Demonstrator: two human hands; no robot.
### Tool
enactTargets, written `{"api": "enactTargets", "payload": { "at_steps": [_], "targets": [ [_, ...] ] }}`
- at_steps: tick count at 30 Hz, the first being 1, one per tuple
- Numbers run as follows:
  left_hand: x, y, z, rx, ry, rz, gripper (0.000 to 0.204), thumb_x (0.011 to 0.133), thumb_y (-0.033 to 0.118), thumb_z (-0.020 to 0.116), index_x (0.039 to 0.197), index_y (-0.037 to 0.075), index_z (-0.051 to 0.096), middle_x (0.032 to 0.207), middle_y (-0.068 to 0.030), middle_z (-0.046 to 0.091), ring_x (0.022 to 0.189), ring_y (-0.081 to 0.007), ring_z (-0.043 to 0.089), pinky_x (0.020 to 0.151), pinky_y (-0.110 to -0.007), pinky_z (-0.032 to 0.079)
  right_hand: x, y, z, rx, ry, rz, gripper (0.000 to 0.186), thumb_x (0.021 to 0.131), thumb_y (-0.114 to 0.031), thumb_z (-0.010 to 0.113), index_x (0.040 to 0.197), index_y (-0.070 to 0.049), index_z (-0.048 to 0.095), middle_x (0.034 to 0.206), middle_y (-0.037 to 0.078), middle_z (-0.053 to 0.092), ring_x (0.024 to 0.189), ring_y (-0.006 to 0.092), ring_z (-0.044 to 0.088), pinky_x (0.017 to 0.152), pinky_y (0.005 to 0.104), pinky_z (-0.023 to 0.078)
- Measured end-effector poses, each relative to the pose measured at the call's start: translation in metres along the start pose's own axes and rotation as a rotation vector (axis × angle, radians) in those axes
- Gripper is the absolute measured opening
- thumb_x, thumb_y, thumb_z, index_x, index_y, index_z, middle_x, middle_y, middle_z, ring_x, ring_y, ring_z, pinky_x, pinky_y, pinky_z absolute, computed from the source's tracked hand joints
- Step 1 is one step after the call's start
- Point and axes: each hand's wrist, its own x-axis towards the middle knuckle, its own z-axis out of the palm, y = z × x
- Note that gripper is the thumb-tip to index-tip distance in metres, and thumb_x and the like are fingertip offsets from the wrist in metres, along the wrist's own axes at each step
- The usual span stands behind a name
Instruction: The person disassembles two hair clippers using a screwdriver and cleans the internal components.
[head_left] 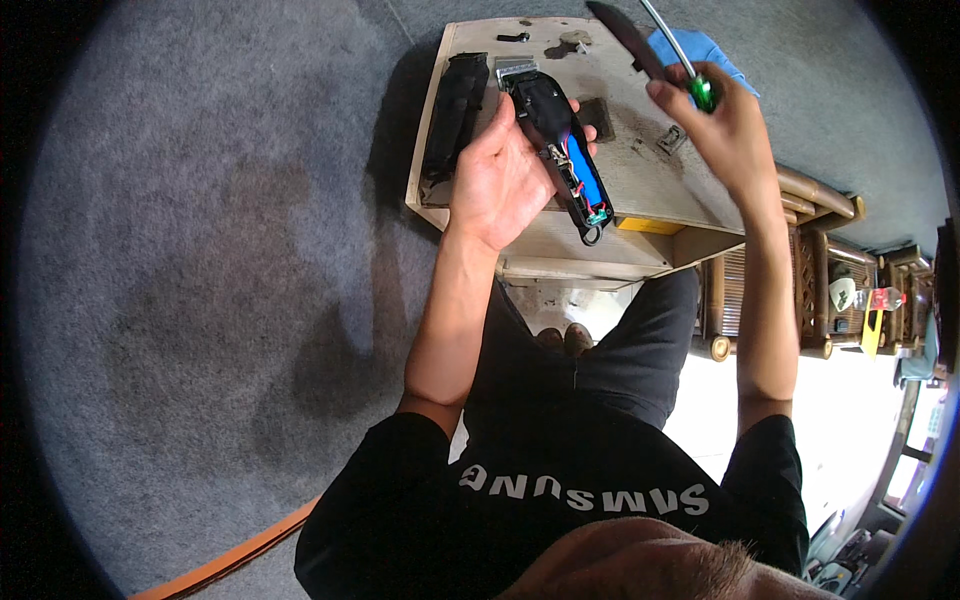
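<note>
My left hand (490,190) is wrapped round a black hair clipper (545,110), its metal blade pointing away from me. The clipper's lower body is uncovered, showing a blue battery (583,172), red wires and a small green board at the bottom end. Off to the right and raised over the table, my right hand (735,130) grips a screwdriver (703,95) with a green handle, its shaft pointing up and left. A long dark curved piece (628,38), like a clipper cover, is pinched in the same hand by the thumb.
Under my hands stands a worn pale wooden table (650,185). On it lie a long black case-like object (457,115), a small black lever-like part (513,38), a dark square piece (597,118) and a small metal part (672,138). A blue cloth (710,55) and bamboo furniture (800,185) are at the right.
</note>
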Motion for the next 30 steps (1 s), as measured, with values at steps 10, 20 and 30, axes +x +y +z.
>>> {"api": "enactTargets", "payload": {
  "at_steps": [10,20,30],
  "targets": [
    [-0.004,-0.008,0.018,0.182,0.001,0.104,0.056,0.109,0.055,0.043,0.138,0.007,0.051,0.132,-0.0127,0.062,0.125,-0.0254,0.06,0.113,-0.051,0.045,-0.079,-0.056,0.035,0.09,0.023,0.091,0.041,0.083,-0.027,0.087,0.106,0.003,0.073,0.085,0.015,0.075,0.069,0.018,0.071,0.061,0.033,0.053],
    [-0.008,-0.014,0.007,0.287,-0.058,0.21,0.058,0.11,0.054,0.041,0.144,0.008,0.049,0.141,-0.0138,0.058,0.136,-0.0278,0.052,0.117,-0.051,0.042,-0.08,-0.067,0.043,0.107,0.066,0.042,0.04,0.081,-0.023,0.087,0.105,0.004,0.071,0.096,0.018,0.073,0.082,0.0296,0.074,0.072,0.0388,0.056],
    [-0.01,-0.016,0.003,0.213,0.006,0.156,0.065,0.109,0.058,0.037,0.144,0.004,0.048,0.137,-0.0207,0.059,0.137,-0.0332,0.054,0.115,-0.054,0.045,-0.08,-0.069,0.048,0.036,0.014,0.01,0.04,0.08,-0.024,0.088,0.105,0.002,0.07,0.096,0.016,0.07,0.085,0.0354,0.072,0.074,0.0432,0.056]
  ]
}}
